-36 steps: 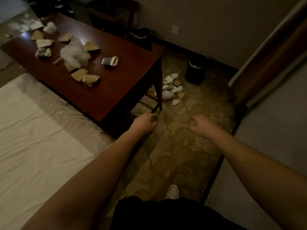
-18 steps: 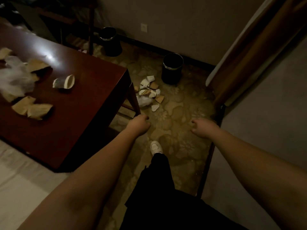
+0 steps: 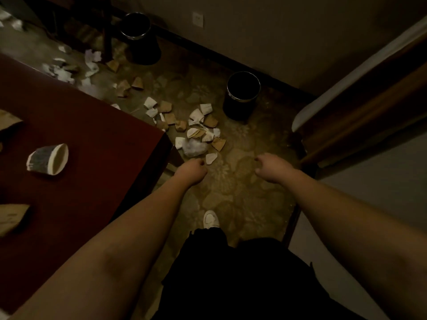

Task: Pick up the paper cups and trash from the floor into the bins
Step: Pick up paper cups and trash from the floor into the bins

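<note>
Several crushed white and brown paper cups (image 3: 203,129) lie in a heap on the patterned floor, with a crumpled clear plastic bag (image 3: 193,147) at its near edge. More scraps (image 3: 90,65) trail to the back left. One black bin (image 3: 242,95) stands right of the heap, a second black bin (image 3: 141,38) farther back by the wall. My left hand (image 3: 193,169) hangs just short of the heap, fingers loosely curled, holding nothing. My right hand (image 3: 270,166) hangs to its right, also loosely curled and holding nothing.
A dark red wooden table (image 3: 92,146) fills the left, with a lying paper cup (image 3: 48,159) and flattened brown cups on it. A bed with a wooden frame (image 3: 346,125) borders the right. My white shoe (image 3: 210,219) is on the floor between them.
I have walked forward past the table corner, so the heap and bins are nearer and more litter shows at the back left. Both hands still hang without holding anything.
</note>
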